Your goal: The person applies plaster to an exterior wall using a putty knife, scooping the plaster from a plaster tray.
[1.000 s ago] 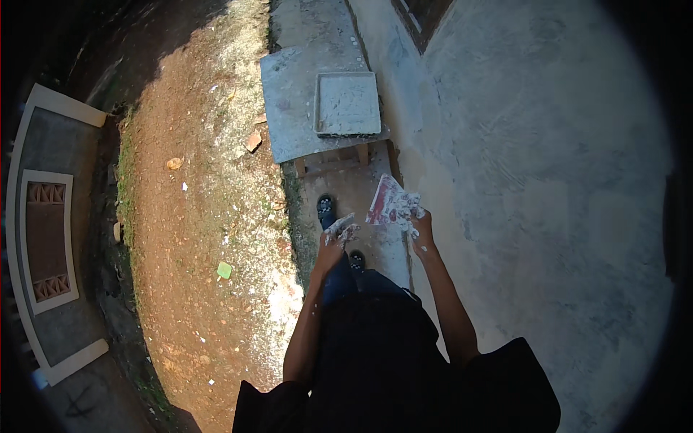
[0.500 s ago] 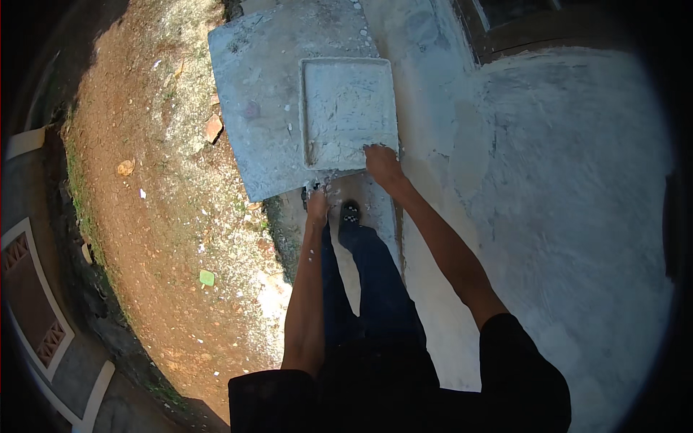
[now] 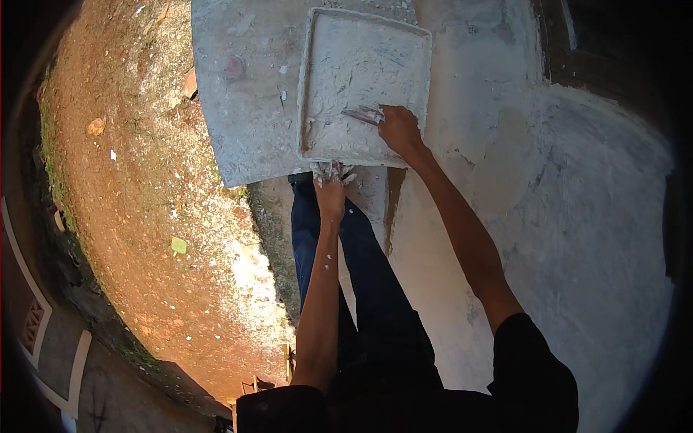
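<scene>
The right hand (image 3: 401,134) grips a scraper (image 3: 360,117), apparently to reach the tray's (image 3: 303,79) paste (image 3: 354,72); the left hand's (image 3: 330,189) grip I cannot tell.

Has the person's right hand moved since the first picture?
Yes. Judged against the board, the right hand went forward, away from the body, and is now over the tray.

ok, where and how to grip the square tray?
Likely both side walls of the tray, left and right, coming from the near side: it's wide and shallow with raised edges, lying flat on the board. White paste inside favours keeping it level.
</scene>
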`<state>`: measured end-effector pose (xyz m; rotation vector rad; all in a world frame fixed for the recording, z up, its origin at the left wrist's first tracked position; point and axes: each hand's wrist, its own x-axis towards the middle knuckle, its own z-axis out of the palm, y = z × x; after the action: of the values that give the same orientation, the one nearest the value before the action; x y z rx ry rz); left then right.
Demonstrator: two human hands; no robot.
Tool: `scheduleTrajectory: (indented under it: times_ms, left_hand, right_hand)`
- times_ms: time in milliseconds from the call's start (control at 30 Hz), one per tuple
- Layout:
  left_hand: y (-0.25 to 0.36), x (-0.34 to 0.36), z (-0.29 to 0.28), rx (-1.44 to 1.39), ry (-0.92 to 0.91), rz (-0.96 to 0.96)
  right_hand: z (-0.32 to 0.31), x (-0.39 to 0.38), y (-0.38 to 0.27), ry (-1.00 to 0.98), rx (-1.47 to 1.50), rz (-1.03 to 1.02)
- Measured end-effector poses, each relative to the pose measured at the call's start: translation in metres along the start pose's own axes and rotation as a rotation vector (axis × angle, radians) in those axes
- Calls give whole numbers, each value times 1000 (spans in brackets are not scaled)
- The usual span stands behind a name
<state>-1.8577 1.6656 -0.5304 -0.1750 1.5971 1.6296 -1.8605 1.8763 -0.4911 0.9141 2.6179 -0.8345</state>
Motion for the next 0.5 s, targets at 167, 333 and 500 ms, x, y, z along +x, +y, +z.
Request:
scheduleTrajectory:
  times_ms: [167,333,500]
  left_hand:
    - [-19,6,26,81,164,-99]
    - [-24,10,13,229,180,-11]
    - [1,4,22,200,377,-248]
  right_hand:
    - [20,1,66,11,208,-54]
    - [11,20,7,-201,-47,-164]
    - [8,40,-26,-394,-180,-254]
